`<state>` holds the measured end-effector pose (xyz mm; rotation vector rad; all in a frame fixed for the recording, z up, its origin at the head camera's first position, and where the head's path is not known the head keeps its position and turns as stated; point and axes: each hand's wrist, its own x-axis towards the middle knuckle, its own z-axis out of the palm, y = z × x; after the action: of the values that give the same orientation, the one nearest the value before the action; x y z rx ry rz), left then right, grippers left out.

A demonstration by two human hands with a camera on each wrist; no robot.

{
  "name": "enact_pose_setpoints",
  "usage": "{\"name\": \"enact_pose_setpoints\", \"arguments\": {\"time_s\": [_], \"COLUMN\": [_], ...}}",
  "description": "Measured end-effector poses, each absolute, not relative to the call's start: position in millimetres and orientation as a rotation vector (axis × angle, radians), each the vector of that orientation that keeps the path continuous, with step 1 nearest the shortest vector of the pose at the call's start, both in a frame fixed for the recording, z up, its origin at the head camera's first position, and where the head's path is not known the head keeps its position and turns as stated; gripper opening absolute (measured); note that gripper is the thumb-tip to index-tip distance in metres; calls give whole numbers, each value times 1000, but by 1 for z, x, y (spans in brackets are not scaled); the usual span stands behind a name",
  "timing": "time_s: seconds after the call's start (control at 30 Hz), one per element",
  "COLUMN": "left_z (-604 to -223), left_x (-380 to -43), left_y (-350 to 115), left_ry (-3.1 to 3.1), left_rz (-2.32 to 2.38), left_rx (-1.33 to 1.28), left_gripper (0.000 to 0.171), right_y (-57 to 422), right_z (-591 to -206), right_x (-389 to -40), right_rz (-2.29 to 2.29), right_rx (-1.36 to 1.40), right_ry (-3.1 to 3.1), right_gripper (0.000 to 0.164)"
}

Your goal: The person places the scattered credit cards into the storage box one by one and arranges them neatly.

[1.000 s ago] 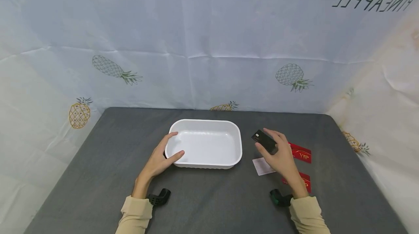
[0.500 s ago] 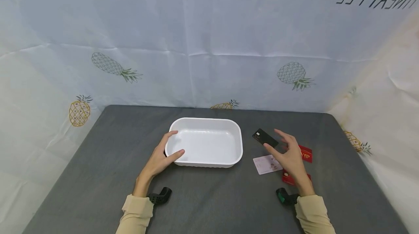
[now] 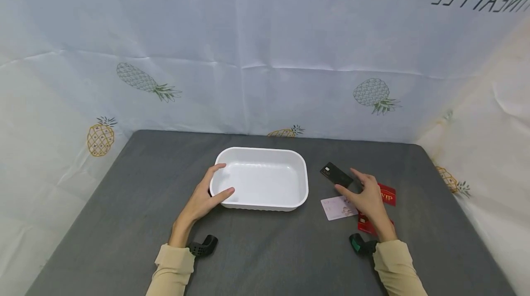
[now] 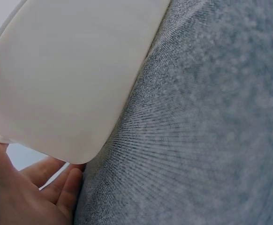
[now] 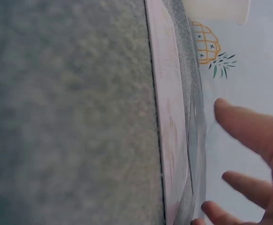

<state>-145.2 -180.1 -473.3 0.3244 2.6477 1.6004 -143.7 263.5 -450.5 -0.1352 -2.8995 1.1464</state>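
My left hand (image 3: 200, 201) grips the left end of a white rectangular tray (image 3: 265, 185), thumb and index finger over its rim. In the left wrist view the tray's smooth outer wall (image 4: 75, 75) rises beside curled fingers (image 4: 70, 191). A black VIP card (image 3: 336, 175) lies on the grey table, right of the tray. Around its right end, my right hand (image 3: 368, 199) hovers with thumb and fingers spread, holding nothing. Below the thumb lies a pale pink card (image 3: 338, 207), partly covered in the head view. Two red VIP cards (image 3: 388, 194) are partly hidden by the right hand and wrist.
The grey cloth-covered table (image 3: 265, 254) ends at a white pineapple-print curtain (image 3: 265, 33) behind and at both sides. Each wrist wears a black camera mount (image 3: 203, 246). In the right wrist view, the pink card (image 5: 169, 103) stands close to the lens.
My right hand has drawn back to the right from over the black card, which now lies flatter. More of the pink card shows. My left hand stays on the tray.
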Motion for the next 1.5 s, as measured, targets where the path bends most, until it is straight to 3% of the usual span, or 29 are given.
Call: {"name": "enact_pose_setpoints", "arguments": {"time_s": [0.2, 0.53, 1.5], "left_z": [-474, -475, -474], "left_x": [-146, -146, -146], "left_y": [-181, -180, -180], "left_ry": [2650, 2633, 2628], "left_rz": [1599, 1626, 1622], "left_rx": [326, 321, 319], "left_gripper": [72, 72, 72], "right_y": [263, 261, 253], "right_z": [-455, -451, -453], "right_x": [-151, -156, -157], "right_rz": [1066, 1029, 1130], "right_rx": [-167, -167, -96], "right_ry": [-2995, -3014, -2835], "right_gripper": [82, 64, 56]}}
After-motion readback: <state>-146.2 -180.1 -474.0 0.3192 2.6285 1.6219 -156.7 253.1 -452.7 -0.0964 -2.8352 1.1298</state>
